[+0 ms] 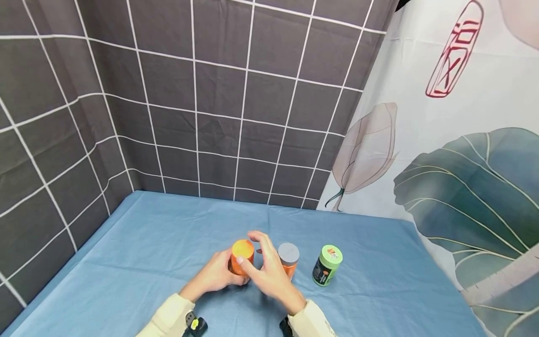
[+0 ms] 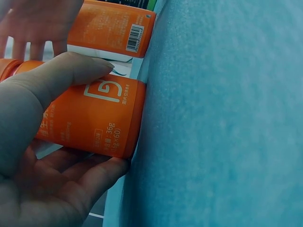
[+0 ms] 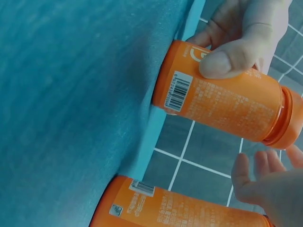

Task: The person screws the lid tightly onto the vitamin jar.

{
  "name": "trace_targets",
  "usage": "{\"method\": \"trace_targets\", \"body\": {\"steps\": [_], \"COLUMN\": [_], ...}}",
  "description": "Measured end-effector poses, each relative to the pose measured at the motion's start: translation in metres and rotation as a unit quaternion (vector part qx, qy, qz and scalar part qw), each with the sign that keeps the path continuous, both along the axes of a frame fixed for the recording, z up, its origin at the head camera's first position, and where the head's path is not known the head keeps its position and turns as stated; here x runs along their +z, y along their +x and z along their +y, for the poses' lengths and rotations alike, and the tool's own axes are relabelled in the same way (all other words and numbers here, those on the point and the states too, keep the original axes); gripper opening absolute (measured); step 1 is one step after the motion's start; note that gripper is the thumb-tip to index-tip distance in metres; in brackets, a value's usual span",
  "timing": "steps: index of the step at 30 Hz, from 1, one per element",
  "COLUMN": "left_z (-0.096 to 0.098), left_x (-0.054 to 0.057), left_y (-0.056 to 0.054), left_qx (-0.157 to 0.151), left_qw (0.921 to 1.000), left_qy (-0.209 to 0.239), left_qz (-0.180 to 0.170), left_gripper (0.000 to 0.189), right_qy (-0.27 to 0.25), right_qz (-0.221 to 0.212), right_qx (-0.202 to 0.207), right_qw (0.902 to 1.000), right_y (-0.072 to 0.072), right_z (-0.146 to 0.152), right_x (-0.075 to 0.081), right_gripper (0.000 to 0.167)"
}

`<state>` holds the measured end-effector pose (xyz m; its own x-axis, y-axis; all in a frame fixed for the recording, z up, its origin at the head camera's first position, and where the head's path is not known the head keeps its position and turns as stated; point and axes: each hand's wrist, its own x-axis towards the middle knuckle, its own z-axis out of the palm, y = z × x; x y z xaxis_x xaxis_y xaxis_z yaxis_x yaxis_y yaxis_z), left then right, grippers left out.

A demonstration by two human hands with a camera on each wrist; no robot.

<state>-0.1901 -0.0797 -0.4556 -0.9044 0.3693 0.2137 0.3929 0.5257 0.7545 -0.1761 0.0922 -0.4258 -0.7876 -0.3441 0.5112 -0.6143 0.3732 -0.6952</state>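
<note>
- Gripping the orange bottle [image 2: 92, 118] low on its body, the left hand [image 1: 216, 272] has its thumb on one side and its fingers curled round the other.
- That bottle stands upright on the table [image 1: 126, 271], roughly midway between the left and right edges and well in from the far edge.
- Beside the orange cap [image 3: 289, 120], the right hand [image 1: 269, 276] has its fingers spread and loosely bent, with nothing gripped; whether its thumb touches the cap, I cannot tell.
- For steady handling, the base should stay flat on the table and the left grip firm but not squeezing.
- The right fingers would do best spaced evenly around the cap's rim, level with it, so the bottle does not tip.
- Towards the table's right edge stand the grey-lidded bottle [image 1: 288, 259], close by the right hand and easily knocked, then the green-lidded jar [image 1: 327, 266].
</note>
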Motion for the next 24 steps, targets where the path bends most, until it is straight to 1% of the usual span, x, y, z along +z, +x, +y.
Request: {"method": "trace_targets", "body": {"steps": [3, 5, 8, 10, 12, 15, 17, 20, 24], "left_z": [0.0, 0.0, 0.001, 0.001, 0.001, 0.0, 0.0, 0.0, 0.0], "left_x": [0.0, 0.0, -0.001, -0.001, -0.001, -0.001, -0.002, -0.002, -0.002], "left_y": [0.0, 0.0, 0.0, 0.0, -0.001, -0.001, -0.002, -0.002, -0.002], "left_qx": [0.001, 0.001, 0.0, -0.001, -0.002, -0.004, -0.006, -0.006, -0.005], "left_qw": [1.0, 1.0, 1.0, 1.0, 1.0, 1.0, 1.0, 1.0, 1.0], "left_qy": [-0.002, -0.003, -0.004, -0.004, -0.004, -0.004, -0.004, -0.003, 0.0], "left_qz": [0.002, 0.005, 0.008, 0.008, 0.006, 0.002, 0.0, -0.003, -0.004], "left_gripper": [0.055, 0.055, 0.055, 0.056, 0.056, 0.056, 0.056, 0.055, 0.055], "right_qy": [-0.009, -0.015, -0.018, -0.021, -0.013, -0.006, 0.006, 0.018, 0.03], "right_qz": [0.01, 0.016, 0.031, 0.027, 0.017, -0.001, -0.005, 0.003, 0.006], "right_qx": [0.019, 0.031, 0.043, 0.042, 0.032, 0.014, 0.001, -0.011, -0.018], "right_qw": [0.9997, 0.9993, 0.9985, 0.9985, 0.9992, 0.9999, 1.0, 0.9998, 0.9994], "right_y": [0.001, 0.004, 0.01, 0.013, 0.011, 0.005, 0.002, 0.0, 0.001], "right_z": [-0.001, -0.001, -0.003, -0.003, -0.002, -0.001, 0.0, 0.001, 0.001], "right_x": [0.003, 0.008, 0.017, 0.02, 0.016, 0.006, 0.0, -0.002, -0.001], "right_gripper": [0.047, 0.045, 0.041, 0.04, 0.041, 0.042, 0.043, 0.045, 0.048]}}
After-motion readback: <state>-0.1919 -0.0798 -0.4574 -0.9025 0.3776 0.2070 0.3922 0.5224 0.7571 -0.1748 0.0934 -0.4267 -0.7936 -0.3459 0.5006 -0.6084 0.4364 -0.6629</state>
